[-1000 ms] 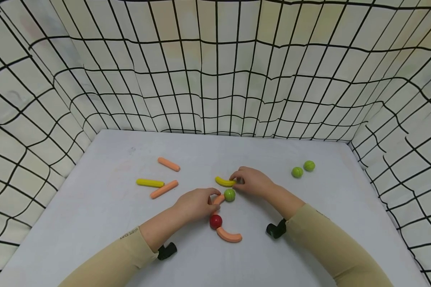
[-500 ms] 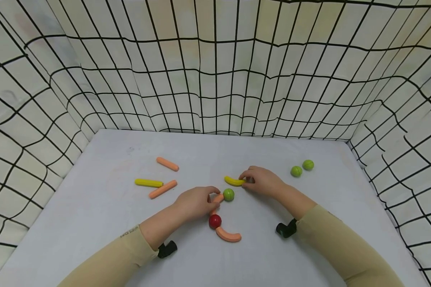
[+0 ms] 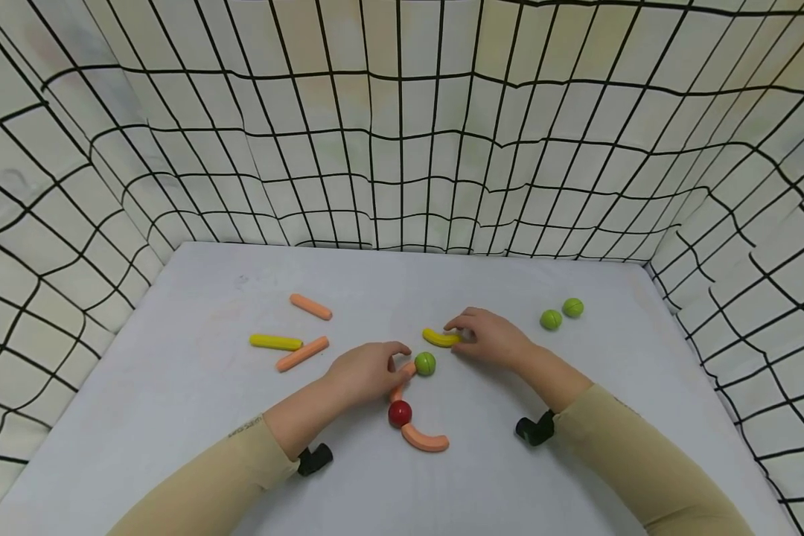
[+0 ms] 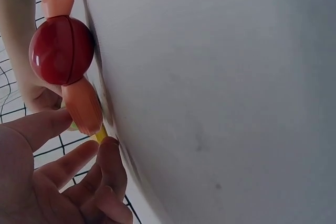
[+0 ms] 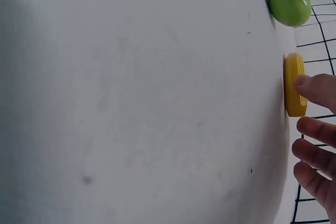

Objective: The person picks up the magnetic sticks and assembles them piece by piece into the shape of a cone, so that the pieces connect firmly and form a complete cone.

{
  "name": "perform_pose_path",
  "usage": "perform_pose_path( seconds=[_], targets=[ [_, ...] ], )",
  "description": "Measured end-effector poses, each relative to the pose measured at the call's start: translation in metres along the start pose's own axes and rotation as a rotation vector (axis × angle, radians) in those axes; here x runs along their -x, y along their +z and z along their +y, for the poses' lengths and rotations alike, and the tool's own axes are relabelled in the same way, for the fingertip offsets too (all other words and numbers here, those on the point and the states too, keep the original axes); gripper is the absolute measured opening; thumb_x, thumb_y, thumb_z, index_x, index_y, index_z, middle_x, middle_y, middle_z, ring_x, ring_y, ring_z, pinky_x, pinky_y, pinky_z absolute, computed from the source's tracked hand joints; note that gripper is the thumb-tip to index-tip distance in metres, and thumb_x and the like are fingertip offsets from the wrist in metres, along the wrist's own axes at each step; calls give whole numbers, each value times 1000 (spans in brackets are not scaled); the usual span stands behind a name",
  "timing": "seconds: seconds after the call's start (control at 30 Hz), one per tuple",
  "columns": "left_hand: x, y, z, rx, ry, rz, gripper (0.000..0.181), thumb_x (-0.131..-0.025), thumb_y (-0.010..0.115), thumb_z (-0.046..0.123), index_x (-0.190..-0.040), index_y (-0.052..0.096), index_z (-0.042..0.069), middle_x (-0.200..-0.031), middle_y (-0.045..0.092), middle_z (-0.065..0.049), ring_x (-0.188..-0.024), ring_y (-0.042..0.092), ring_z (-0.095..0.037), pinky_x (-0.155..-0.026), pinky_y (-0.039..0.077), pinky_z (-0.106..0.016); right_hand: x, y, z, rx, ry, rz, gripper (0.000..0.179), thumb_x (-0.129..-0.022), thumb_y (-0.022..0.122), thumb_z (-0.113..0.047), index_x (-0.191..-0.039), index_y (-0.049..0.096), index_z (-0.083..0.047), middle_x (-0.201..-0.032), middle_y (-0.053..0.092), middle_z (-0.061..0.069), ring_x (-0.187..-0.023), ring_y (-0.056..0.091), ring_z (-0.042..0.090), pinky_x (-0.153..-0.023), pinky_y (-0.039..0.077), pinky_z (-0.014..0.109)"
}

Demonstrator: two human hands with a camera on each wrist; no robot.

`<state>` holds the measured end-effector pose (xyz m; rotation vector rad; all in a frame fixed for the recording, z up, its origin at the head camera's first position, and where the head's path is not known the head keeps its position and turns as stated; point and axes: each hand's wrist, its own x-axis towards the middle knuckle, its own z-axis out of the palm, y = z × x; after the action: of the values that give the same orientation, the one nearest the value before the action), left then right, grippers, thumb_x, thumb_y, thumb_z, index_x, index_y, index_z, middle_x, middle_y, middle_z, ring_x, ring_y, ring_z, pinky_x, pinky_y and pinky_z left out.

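My left hand (image 3: pixel 368 376) is at an orange curved toy rod (image 4: pixel 84 106). Its thumb touches the rod while the other fingers stand off. A red ball (image 3: pixel 400 414) sits at one end of this rod, and a green ball (image 3: pixel 425 363) is at its far end. From the red ball a second orange curved rod (image 3: pixel 425 438) bends to the right. With my right hand (image 3: pixel 489 339) I hold a yellow curved rod (image 3: pixel 438 338) at its right end, thumb on its near side in the right wrist view. The yellow rod is apart from the green ball.
Two orange straight rods (image 3: pixel 311 306) and a yellow straight rod (image 3: pixel 276 342) lie to the left on the white table (image 3: pixel 208 447). At the right are two more green balls (image 3: pixel 551 319). A black grid net (image 3: pixel 402 156) over white cloth encloses the back and sides.
My right hand has drawn the yellow curved rod rightward, away from above the green ball. My left fingers have lifted slightly from the orange rod, which stays in place.
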<state>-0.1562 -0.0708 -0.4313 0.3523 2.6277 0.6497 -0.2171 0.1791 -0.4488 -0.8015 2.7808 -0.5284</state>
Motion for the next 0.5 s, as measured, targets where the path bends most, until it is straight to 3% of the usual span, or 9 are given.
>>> perform_pose_path(
  seconds=[0.5],
  targets=[
    [-12,1,10,-2,37,4,44,-91,70,31,-134,61,24,-90,61,4,-68,56,-14,-60,45,-31,-13,5,-13,36,-2,-32,33,-86,79,-28,-116,69,-18,-104,65,-3,-95,57,14,-89,49,33]
  ],
)
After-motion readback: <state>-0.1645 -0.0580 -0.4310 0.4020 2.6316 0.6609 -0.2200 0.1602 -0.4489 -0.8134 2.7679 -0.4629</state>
